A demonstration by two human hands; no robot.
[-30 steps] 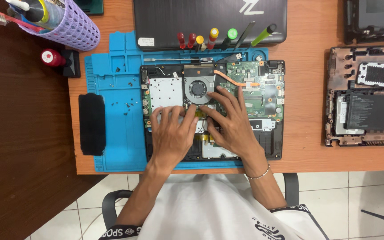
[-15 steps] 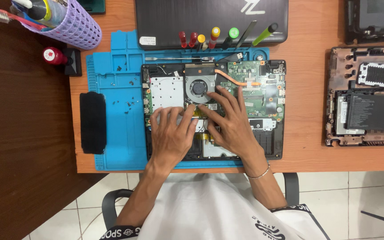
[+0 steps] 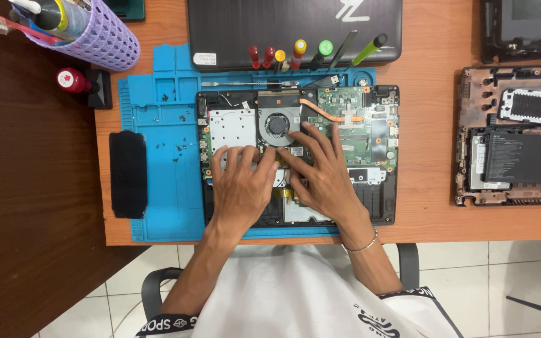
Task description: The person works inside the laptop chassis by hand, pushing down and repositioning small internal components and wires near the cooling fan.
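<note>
Both my hands lie flat on the opened black laptop with its bare green circuit board (image 3: 345,125), which sits on the blue silicone work mat (image 3: 158,188) on the orange wooden tabletop (image 3: 433,112). My left hand (image 3: 242,188) rests on the laptop's middle, just below the silver metal plate (image 3: 233,128), fingers (image 3: 245,156) spread slightly apart and pressing down, clamped on nothing. My right hand (image 3: 324,175) lies just beside it, touching it at the thumb side, its fingers (image 3: 311,134) fanned apart with the tips beside the round black cooling fan (image 3: 277,124) and below the copper heat pipe (image 3: 330,112). What lies under my palms is hidden.

Above the laptop, a row of screwdrivers with red, yellow and green handles (image 3: 298,53) leans against a closed black laptop lid (image 3: 295,25). Left of the laptop, small dark screws (image 3: 173,147) are scattered on the mat, and further left lies a black rectangular pad (image 3: 128,174). Well to the laptop's right lies a second opened laptop shell, brownish (image 3: 515,138).
</note>
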